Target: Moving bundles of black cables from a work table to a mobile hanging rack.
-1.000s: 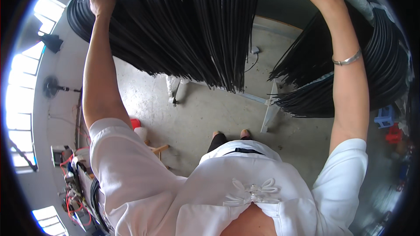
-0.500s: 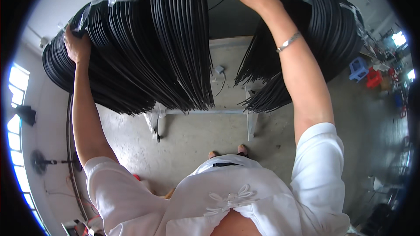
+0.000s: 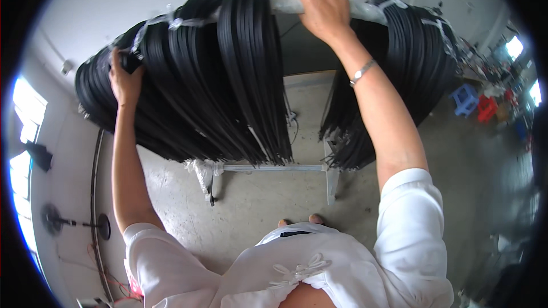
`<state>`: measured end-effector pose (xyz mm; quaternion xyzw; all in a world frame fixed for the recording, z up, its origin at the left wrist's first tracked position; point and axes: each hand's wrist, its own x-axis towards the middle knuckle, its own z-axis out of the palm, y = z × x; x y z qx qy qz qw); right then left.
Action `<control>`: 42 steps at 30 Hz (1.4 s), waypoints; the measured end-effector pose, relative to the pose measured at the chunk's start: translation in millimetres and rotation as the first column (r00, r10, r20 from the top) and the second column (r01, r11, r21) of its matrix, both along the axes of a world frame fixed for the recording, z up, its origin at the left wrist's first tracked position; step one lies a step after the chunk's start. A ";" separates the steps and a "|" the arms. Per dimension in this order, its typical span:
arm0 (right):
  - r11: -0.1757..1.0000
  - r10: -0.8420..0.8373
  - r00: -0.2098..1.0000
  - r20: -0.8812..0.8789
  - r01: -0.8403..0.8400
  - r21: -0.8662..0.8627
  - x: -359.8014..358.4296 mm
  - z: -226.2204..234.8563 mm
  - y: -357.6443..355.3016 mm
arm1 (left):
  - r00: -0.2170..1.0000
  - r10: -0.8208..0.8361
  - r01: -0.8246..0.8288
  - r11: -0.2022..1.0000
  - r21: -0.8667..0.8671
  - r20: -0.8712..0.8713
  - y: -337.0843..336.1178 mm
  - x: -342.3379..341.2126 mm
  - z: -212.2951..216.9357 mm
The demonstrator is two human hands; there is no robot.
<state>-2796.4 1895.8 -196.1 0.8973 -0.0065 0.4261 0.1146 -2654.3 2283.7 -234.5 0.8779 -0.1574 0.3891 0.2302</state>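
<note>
Thick bundles of black cables (image 3: pixel 248 74) hang folded over a horizontal rack bar (image 3: pixel 287 4) wrapped in clear plastic. My left hand (image 3: pixel 126 82) is at the left bundles, thumb pointing up, closed on a black cable bundle (image 3: pixel 134 61); some of its fingers are hidden by the cables. My right hand (image 3: pixel 325 14) is wrapped over the bar, in the gap between the left bundles and the right cable bundles (image 3: pixel 419 51). Clear plastic ties (image 3: pixel 185 23) circle several bundles near the top. The loose cable ends hang downward, uneven.
The rack's metal legs (image 3: pixel 332 185) and crossbar (image 3: pixel 274 167) stand on the concrete floor in front of my feet. A blue stool (image 3: pixel 465 101) and a red stool (image 3: pixel 487 108) are to the right. Fans (image 3: pixel 52 219) stand by the left wall.
The whole view has shifted, so the rack sits lower and more of the bar shows. Both hands stay at the rack, the left at the cables, the right on the bar.
</note>
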 end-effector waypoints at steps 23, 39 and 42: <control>0.809 0.587 0.804 -0.100 -0.575 0.123 -21.2 29.7 29.9 | 0.557 0.181 -0.560 0.803 -0.205 -0.810 26.4 -498.1 -192.0; 0.889 0.453 0.887 -0.087 -0.442 0.121 -68.2 72.6 53.4 | 0.975 -0.224 0.224 0.973 -0.063 -0.003 -184.0 -254.2 41.6; 0.860 0.508 0.830 -0.230 -0.477 0.178 -65.9 93.3 61.1 | 0.948 -0.315 0.308 0.946 -0.102 -0.052 -166.4 -242.1 46.5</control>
